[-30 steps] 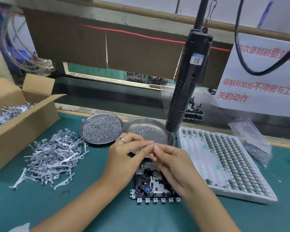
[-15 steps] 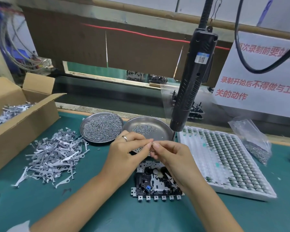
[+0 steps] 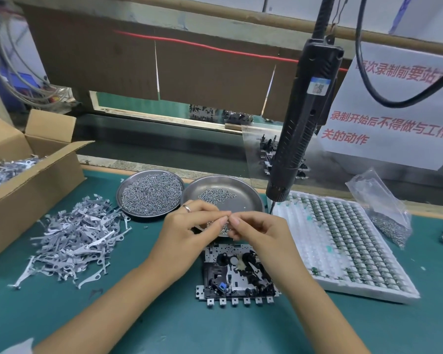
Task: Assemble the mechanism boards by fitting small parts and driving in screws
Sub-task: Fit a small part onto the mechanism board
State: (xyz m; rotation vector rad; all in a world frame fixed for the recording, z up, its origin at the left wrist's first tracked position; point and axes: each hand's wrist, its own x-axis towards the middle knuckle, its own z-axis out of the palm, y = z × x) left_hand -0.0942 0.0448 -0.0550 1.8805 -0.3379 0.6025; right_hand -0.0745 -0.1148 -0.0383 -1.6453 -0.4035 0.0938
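Mechanism board [image 3: 237, 273] lies flat on the green mat, black plastic on stamped metal, tabs along its near edge. Just above it, left hand [image 3: 189, 226] and right hand [image 3: 256, 229] meet fingertip to fingertip, pinching something too small to identify. Judged step: readying a small part; next, seat it precisely. Steel dish [image 3: 243, 190] of screws behind; hanging driver [image 3: 299, 134] unused.

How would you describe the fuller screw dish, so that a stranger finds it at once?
On the green mat, two round steel dishes sit beyond the hands. It is the left dish, beside the pile of grey levers; screws cover it, while its neighbour is mostly bare.
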